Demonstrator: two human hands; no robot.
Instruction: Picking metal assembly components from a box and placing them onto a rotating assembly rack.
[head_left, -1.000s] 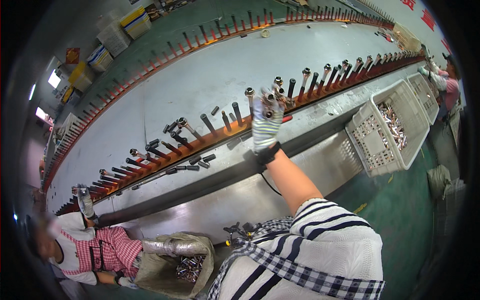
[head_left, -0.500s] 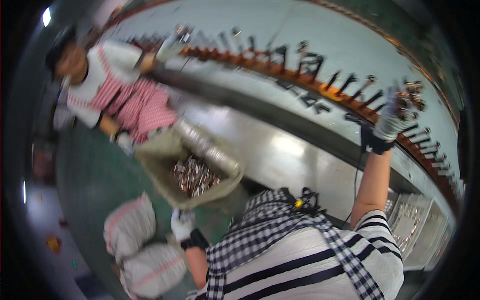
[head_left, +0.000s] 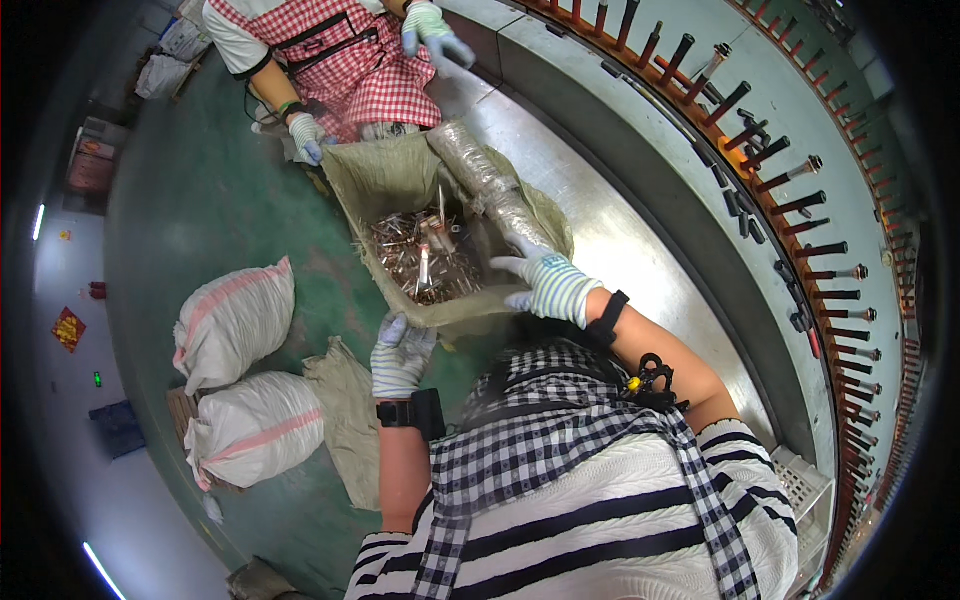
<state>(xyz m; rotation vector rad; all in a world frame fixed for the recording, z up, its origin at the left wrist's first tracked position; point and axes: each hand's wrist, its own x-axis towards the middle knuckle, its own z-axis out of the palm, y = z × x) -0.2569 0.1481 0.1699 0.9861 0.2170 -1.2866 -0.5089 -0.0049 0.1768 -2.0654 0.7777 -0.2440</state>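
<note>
A bin lined with a woven olive sack (head_left: pixel 480 310) stands in front of me, with a heap of thin coppery and silvery metal pieces (head_left: pixel 425 255) inside. At its near left edge my left hand (head_left: pixel 402 358), in a striped white glove, is closed on the sack's rim, its fingers partly hidden. My right hand (head_left: pixel 550 285), gloved likewise, reaches over the near right rim with its fingers spread and nothing in them. Just beyond its fingertips lies a long clear-wrapped roll (head_left: pixel 490 185) along the bin's right side.
A co-worker in a red checked apron (head_left: pixel 335 60) stands across the bin, one gloved hand (head_left: pixel 308 138) by its far corner. Two white sacks (head_left: pixel 240 325) rest on the left. A curved rack with dark upright posts (head_left: pixel 770 185) runs along the right, beyond a metal ledge (head_left: pixel 660 265).
My right hand has come down from the rack at right to the bin, and the metal pieces it held are gone from it. My left hand has moved up to the bin's rim.
</note>
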